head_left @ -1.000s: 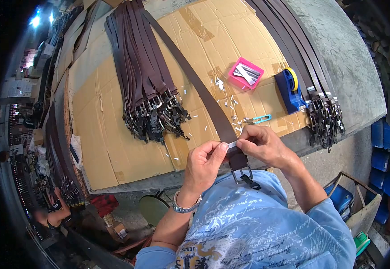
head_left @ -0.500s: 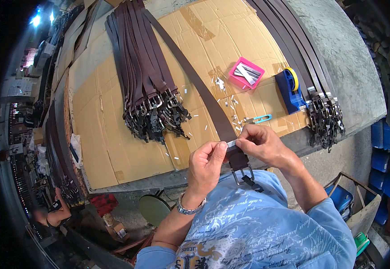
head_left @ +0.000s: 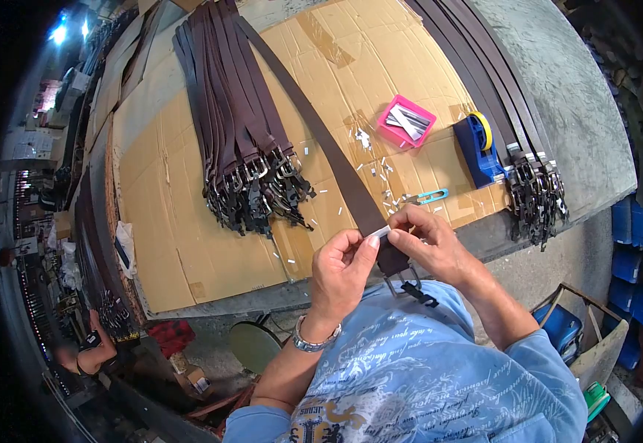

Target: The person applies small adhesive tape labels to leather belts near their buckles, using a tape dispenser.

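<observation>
A dark brown belt [head_left: 347, 181] runs from the far pile down to the table's near edge, its buckle [head_left: 404, 280] hanging over my blue shirt. Around the belt just above the buckle lies a white label strip [head_left: 380, 234]. My left hand [head_left: 342, 269] is closed on the belt's left edge, the thumb on the strip's left end. My right hand [head_left: 428, 240] pinches the belt and strip from the right, fingertips together. The undersides of the belt and strip are hidden.
Many belts with buckles [head_left: 240, 148] lie left on the cardboard [head_left: 166, 244]; more belts [head_left: 484, 81] lie right. A pink tray [head_left: 404, 122] of strips, a blue tape dispenser [head_left: 478, 151], and blue thread snips [head_left: 432, 196] sit nearby among white scraps. A person [head_left: 92, 351] is at far left.
The white strip has been tilted slightly and both hands have shifted a little along it. The buckle end has swung a bit to the right.
</observation>
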`<action>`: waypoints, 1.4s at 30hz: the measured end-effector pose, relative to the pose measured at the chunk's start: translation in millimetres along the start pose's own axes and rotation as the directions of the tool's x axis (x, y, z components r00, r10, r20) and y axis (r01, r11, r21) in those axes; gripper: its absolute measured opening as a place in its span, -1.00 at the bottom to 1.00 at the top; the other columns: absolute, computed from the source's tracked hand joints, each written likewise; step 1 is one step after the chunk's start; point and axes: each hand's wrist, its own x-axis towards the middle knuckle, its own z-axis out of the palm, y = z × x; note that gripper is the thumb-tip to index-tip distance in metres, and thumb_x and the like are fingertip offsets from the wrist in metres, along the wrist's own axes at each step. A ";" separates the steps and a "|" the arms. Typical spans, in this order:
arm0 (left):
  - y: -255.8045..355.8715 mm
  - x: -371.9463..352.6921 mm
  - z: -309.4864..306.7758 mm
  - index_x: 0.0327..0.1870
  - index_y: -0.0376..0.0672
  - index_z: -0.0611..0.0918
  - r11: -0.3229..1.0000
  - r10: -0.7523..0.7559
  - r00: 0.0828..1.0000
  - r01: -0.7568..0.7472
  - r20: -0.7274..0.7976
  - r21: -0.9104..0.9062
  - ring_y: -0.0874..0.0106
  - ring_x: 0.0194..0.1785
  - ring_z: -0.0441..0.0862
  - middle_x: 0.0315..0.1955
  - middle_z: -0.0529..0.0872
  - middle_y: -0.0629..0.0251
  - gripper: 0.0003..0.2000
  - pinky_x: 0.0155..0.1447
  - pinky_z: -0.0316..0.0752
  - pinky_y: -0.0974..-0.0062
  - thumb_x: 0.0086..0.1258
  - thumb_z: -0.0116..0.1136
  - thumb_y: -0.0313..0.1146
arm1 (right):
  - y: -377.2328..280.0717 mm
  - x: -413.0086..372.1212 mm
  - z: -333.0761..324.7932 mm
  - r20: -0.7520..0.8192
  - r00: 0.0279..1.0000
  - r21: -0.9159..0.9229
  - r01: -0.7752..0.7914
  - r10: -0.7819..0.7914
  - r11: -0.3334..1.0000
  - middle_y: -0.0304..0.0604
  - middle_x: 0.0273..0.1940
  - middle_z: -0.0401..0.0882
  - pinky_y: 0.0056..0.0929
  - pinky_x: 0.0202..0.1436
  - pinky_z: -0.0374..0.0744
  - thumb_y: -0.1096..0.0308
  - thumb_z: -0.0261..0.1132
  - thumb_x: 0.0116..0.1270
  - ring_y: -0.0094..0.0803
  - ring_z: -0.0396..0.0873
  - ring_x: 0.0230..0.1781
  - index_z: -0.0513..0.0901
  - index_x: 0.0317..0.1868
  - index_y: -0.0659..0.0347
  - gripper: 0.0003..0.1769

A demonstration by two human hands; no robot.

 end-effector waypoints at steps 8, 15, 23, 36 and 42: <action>-5.9 0.8 -0.4 -0.19 -0.29 0.62 0.996 -0.087 0.993 0.089 0.082 -0.015 0.68 -0.29 0.58 -0.37 0.68 0.41 -0.82 -0.19 0.48 0.74 0.46 0.22 -0.32 | 6.5 -3.7 -0.3 -0.032 0.999 -0.071 -0.006 0.004 0.997 -0.26 -0.44 0.43 -0.45 -0.27 0.42 0.32 0.21 0.34 -0.57 0.39 -0.36 0.50 -0.33 0.32 -0.79; 62.7 25.5 -20.7 -0.12 -0.23 0.65 0.392 0.548 0.750 -0.621 0.370 0.678 0.32 -0.08 0.68 -0.27 0.74 0.29 -0.75 0.23 0.41 0.32 0.24 0.35 -0.34 | -10.7 3.3 -13.9 0.199 0.930 -0.419 0.366 -0.309 0.831 0.04 -0.44 0.51 -0.13 -0.32 0.48 0.40 0.24 0.18 -0.05 0.51 -0.45 0.56 -0.35 0.34 -0.85; 82.2 50.7 -27.4 -0.34 -0.15 0.66 0.334 0.035 0.560 -0.787 0.828 0.518 0.24 -0.26 0.61 -0.45 0.64 0.23 -0.86 -0.04 0.34 0.31 0.17 0.31 -0.31 | -25.5 2.7 -19.7 0.404 0.751 -0.542 0.657 -0.522 0.524 -0.09 -0.38 0.48 -0.09 -0.27 0.45 0.42 0.32 0.08 -0.07 0.54 -0.32 0.55 -0.34 0.22 -0.85; 32.1 24.7 -20.3 -0.37 -0.35 0.64 0.729 0.201 0.892 -0.413 0.405 0.547 0.26 -0.44 0.65 -0.49 0.68 0.07 -0.89 -0.33 0.48 0.42 0.24 0.25 -0.46 | -19.2 -19.9 -75.1 -0.112 0.710 -0.824 0.324 -0.695 0.465 -0.15 -0.21 0.59 -0.26 0.02 0.48 0.27 0.36 0.22 -0.32 0.55 -0.11 0.64 -0.20 0.14 -0.81; 3.4 19.3 -22.4 -0.31 -0.33 0.63 0.942 0.142 0.989 -0.151 0.051 0.299 0.66 -0.41 0.47 -0.50 0.62 0.44 -0.83 -0.31 0.39 0.61 0.41 0.19 -0.38 | 111.1 -27.6 -168.2 -0.762 0.645 -0.080 -0.174 0.053 0.981 -0.34 -0.40 0.58 -0.51 -0.34 0.49 -0.03 0.21 0.43 -0.56 0.57 -0.38 0.65 -0.19 0.21 -0.58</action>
